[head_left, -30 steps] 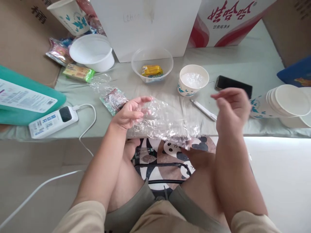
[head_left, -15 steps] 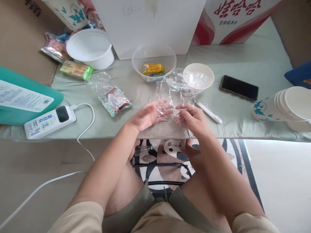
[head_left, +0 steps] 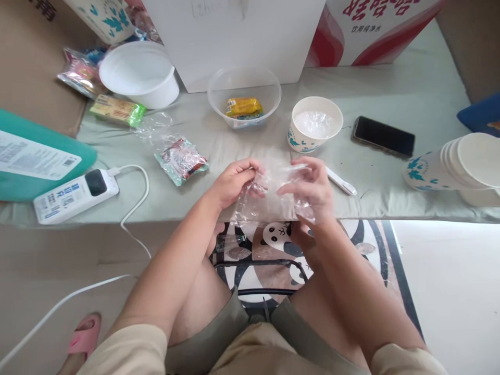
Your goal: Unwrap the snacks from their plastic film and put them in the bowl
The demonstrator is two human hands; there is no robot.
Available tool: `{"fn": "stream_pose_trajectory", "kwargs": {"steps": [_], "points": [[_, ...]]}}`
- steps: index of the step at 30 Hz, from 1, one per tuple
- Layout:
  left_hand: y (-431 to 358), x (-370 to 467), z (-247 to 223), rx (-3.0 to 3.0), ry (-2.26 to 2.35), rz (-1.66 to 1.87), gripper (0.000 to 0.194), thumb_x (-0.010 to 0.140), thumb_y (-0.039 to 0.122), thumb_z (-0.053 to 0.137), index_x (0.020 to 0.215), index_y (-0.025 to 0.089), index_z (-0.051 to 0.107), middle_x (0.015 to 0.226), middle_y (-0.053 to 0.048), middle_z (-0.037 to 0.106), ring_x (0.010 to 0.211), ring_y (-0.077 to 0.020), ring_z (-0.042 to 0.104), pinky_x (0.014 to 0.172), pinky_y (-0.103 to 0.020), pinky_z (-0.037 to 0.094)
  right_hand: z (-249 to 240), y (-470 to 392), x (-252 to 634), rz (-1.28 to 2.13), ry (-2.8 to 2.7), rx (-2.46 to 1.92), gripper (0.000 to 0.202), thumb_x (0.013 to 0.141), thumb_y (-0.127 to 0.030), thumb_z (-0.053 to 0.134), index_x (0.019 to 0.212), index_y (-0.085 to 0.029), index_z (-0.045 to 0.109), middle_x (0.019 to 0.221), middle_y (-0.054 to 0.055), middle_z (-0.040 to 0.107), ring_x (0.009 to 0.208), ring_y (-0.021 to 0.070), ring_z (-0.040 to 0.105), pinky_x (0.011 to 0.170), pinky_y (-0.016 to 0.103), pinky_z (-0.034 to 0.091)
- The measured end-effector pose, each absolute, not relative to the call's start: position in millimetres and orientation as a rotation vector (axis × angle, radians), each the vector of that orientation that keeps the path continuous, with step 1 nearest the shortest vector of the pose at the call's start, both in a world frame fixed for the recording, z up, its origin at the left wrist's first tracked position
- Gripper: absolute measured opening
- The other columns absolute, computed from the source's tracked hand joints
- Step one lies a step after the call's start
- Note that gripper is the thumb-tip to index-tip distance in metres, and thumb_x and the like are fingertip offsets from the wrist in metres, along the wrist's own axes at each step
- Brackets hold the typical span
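A clear, crinkled plastic bag (head_left: 269, 200) is stretched between my two hands at the table's front edge. My left hand (head_left: 240, 179) pinches its left side with thumb and fingers. My right hand (head_left: 310, 187), a little blurred, has its fingers curled round the right side. Behind them stands a paper cup (head_left: 295, 133) with clear plastic inside. A white-handled tool (head_left: 341, 181) lies partly behind my right hand. To the left rests a red and green packet (head_left: 182, 160) in clear wrap.
Further back are a clear bowl (head_left: 244, 122) with yellow packets, a white tub (head_left: 160, 96) and a white box (head_left: 234, 47). A phone (head_left: 385, 136) and stacked cups (head_left: 429, 169) lie right. A power strip (head_left: 76, 195) sits left; a person's pink slipper (head_left: 86, 336) shows below.
The clear bag has moved down toward the front edge, away from the paper cup, and spread out. My left hand has closed on it. The view has shifted slightly, and a slipper now shows.
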State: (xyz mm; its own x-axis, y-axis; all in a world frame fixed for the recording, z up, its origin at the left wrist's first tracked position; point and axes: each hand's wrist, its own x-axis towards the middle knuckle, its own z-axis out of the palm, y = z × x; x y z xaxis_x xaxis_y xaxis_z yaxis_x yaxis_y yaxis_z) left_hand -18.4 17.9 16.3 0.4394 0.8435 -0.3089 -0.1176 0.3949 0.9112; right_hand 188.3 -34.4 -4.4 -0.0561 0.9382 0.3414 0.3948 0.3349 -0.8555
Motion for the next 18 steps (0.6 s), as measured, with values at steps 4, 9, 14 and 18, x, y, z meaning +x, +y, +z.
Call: {"fn": "stream_pose_trajectory", "kwargs": {"steps": [4, 9, 14, 18], "points": [[26, -19, 21, 0.869, 0.994, 0.965, 0.011, 0.077, 0.019, 0.059, 0.066, 0.017, 0.060, 0.061, 0.002, 0.061, 0.052, -0.0105, 0.062, 0.052, -0.021, 0.050, 7, -44, 180, 0.505, -1.892, -1.063, 0.041, 0.087, -0.004, 0.055, 0.101, -0.035, 0.079, 0.145, -0.001, 0.051, 0.131, 0.0248, 0.056, 0.106, 0.046, 0.054], [28, -25, 20, 0.770, 0.932, 0.972, 0.024, 0.081, 0.041, 0.063, 0.074, 0.018, 0.057, 0.073, -0.002, 0.066, 0.065, -0.0179, 0.071, 0.059, -0.029, 0.056, 15, -49, 188, 0.528, -1.958, -1.071, 0.044, 0.086, -0.007, 0.050, 0.098, -0.036, 0.080, 0.156, -0.006, 0.044, 0.149, 0.0287, 0.042, 0.123, 0.056, 0.037], [20, -26, 17, 0.868, 0.844, 0.866, 0.042, 0.062, 0.015, 0.080, 0.090, 0.021, 0.050, 0.095, 0.002, 0.070, 0.081, -0.0179, 0.076, 0.070, -0.029, 0.060, 9, -45, 194, 0.803, -1.406, -1.192, 0.038, 0.092, -0.038, 0.056, 0.129, -0.034, 0.059, 0.154, 0.005, 0.049, 0.148, 0.0291, 0.046, 0.120, 0.055, 0.041], [17, -24, 19, 0.835, 0.777, 0.830, 0.061, 0.067, 0.012, 0.077, 0.117, 0.028, 0.048, 0.100, 0.001, 0.074, 0.081, -0.0183, 0.077, 0.074, -0.031, 0.061, 14, -37, 187, 1.176, -1.214, -1.370, 0.062, 0.077, -0.044, 0.076, 0.131, -0.027, 0.053, 0.131, 0.011, 0.067, 0.118, 0.0281, 0.067, 0.099, 0.046, 0.056]]}}
